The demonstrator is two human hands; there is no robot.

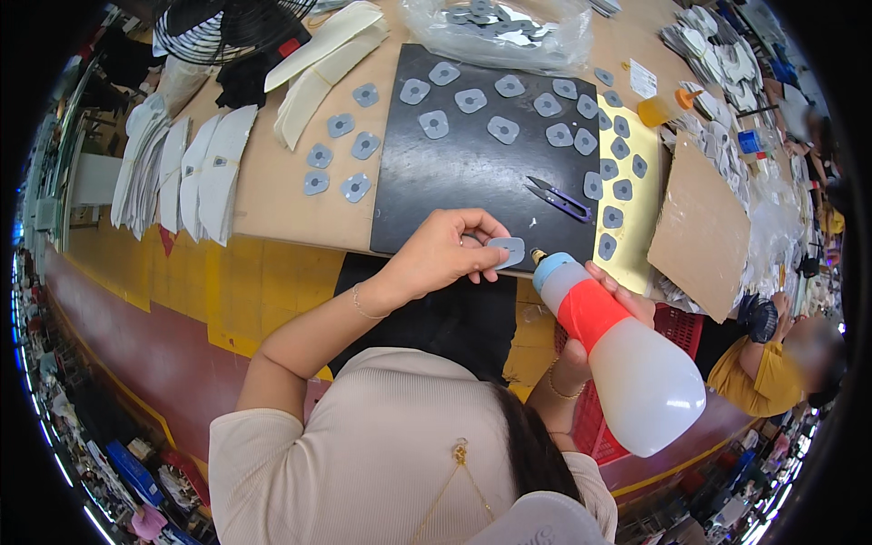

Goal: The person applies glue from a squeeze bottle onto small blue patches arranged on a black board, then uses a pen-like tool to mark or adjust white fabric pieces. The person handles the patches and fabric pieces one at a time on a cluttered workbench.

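Observation:
My left hand pinches a small grey rounded patch over the near edge of a black mat. My right hand grips a white squeeze bottle with a red band and blue collar. Its tan nozzle points at the patch, almost touching it. Several more grey patches with dark centres lie in rows on the mat and on a yellow sheet to its right.
Purple-handled snips lie on the mat. Stacks of white shaped pieces sit left, a fan behind them. A bag of patches, an orange-capped bottle, cardboard and a red crate are nearby. Another person sits right.

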